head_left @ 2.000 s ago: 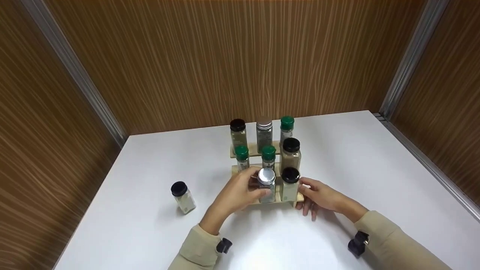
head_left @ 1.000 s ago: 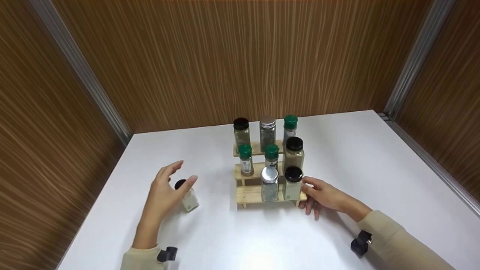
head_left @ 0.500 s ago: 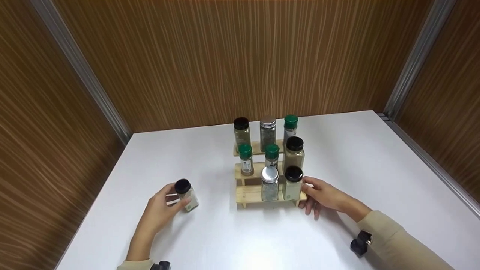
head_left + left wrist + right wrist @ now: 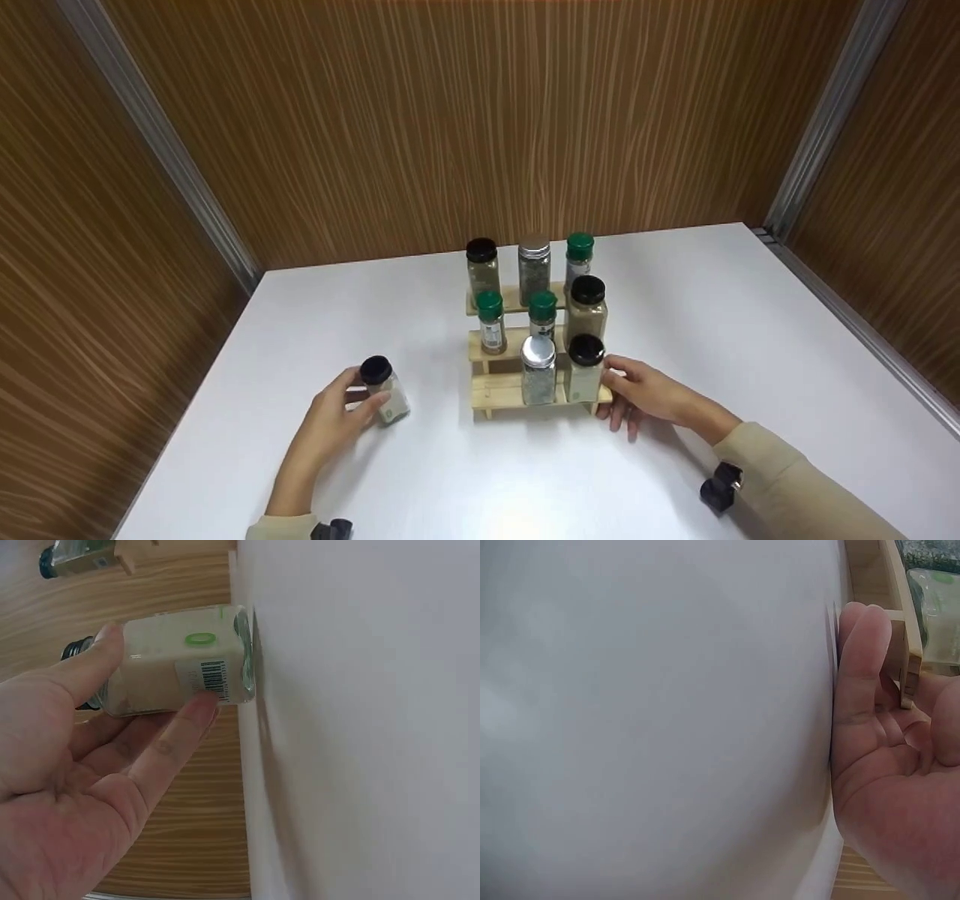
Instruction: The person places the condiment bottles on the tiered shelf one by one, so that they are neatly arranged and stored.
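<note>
My left hand [image 4: 336, 414] holds a spice jar [image 4: 391, 401] with a black lid and pale powder inside, to the left of the rack. In the left wrist view, the thumb lies on one side of the jar [image 4: 176, 652] and fingers on the other; a barcode shows, and the base is close over the table. At the right end of a three-tier wooden spice rack [image 4: 499, 394], my right hand [image 4: 646, 390] grips the lowest shelf. In the right wrist view, the shelf's end [image 4: 910, 664] sits between the thumb side and the lower fingers.
The rack bears several jars. On the lowest tier stand a silver-lidded jar [image 4: 538, 379] and a black-lidded jar [image 4: 585, 375]; green-lidded jars [image 4: 491, 326] and others stand above. Wood-grain panels [image 4: 480, 120] enclose the white table [image 4: 450, 480] at the back and sides.
My left hand has let go of the silver-lidded jar on the lowest tier, moved left, taken hold of the black-lidded jar and shifted it slightly right. My right hand stays at the rack.
</note>
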A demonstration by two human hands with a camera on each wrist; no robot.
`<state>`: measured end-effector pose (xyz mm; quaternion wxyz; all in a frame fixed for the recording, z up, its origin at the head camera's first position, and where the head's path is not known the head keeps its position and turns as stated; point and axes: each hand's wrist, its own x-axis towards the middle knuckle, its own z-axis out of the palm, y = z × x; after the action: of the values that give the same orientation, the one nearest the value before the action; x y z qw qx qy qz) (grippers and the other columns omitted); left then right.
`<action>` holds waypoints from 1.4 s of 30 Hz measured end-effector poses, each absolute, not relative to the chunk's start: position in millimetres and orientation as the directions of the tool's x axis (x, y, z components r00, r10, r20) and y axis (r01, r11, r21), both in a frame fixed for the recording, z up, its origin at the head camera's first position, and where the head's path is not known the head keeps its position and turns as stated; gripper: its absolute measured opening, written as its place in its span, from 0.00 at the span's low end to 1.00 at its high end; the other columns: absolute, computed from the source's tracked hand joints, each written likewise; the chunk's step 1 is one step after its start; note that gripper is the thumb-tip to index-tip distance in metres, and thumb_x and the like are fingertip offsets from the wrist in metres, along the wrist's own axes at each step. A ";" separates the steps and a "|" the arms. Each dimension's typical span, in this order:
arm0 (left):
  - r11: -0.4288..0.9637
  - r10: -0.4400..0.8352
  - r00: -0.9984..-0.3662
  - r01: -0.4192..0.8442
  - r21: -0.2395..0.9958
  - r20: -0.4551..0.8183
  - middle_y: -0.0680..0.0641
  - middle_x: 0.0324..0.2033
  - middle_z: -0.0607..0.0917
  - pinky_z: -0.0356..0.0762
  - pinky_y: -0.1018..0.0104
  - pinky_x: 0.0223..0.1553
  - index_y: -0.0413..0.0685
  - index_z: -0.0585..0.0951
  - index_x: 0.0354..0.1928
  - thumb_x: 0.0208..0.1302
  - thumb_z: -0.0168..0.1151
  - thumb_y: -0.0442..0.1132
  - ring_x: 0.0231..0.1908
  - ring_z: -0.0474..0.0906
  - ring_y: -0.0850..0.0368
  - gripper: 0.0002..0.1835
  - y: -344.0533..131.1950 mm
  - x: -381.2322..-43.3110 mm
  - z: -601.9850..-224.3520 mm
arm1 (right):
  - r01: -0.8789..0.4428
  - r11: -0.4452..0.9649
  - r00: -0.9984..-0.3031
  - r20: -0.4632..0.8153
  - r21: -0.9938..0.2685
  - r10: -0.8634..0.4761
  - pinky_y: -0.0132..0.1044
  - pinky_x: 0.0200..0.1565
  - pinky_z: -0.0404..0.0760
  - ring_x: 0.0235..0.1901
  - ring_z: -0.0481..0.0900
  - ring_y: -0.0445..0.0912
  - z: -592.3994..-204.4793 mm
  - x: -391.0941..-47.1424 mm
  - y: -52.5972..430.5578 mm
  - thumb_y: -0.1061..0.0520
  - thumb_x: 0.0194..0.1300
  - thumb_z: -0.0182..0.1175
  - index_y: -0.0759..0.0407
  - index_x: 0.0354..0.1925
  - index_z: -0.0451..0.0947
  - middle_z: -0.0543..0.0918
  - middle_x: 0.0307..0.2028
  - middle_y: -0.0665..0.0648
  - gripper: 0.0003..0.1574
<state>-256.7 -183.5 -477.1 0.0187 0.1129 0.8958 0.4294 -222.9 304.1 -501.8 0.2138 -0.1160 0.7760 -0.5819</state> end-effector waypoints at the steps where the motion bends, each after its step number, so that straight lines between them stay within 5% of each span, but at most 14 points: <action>1: 0.602 0.222 -0.973 0.190 0.775 0.066 0.41 0.64 0.83 0.80 0.42 0.65 0.50 0.75 0.70 0.72 0.69 0.51 0.64 0.82 0.38 0.30 -180.7 -257.2 -475.6 | 0.066 0.298 -0.882 -0.195 -0.952 -0.429 0.43 0.22 0.88 0.25 0.88 0.46 -501.7 -222.9 303.9 0.50 0.87 0.42 0.63 0.57 0.67 0.88 0.35 0.64 0.18; 26: 0.381 0.604 -0.785 0.439 0.814 0.141 0.48 0.64 0.83 0.82 0.48 0.65 0.55 0.74 0.73 0.73 0.67 0.50 0.65 0.81 0.44 0.29 -83.4 -266.4 -441.6 | 0.073 0.306 -0.881 -0.205 -0.949 -0.427 0.42 0.22 0.88 0.25 0.88 0.46 -498.8 -220.3 302.6 0.51 0.88 0.41 0.63 0.57 0.66 0.88 0.35 0.63 0.16; 42: 0.354 0.587 -0.800 0.392 0.849 0.124 0.45 0.66 0.80 0.85 0.50 0.62 0.55 0.71 0.75 0.69 0.72 0.51 0.64 0.82 0.42 0.36 -73.1 -265.4 -448.5 | 0.075 0.311 -0.881 -0.209 -0.948 -0.425 0.44 0.23 0.88 0.26 0.88 0.47 -495.4 -221.5 301.6 0.51 0.88 0.41 0.63 0.56 0.67 0.88 0.36 0.65 0.17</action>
<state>-265.4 -73.1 -448.5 0.1012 0.2997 0.8167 0.4827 -221.5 301.6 -495.4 0.2170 -0.1124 0.7799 -0.5762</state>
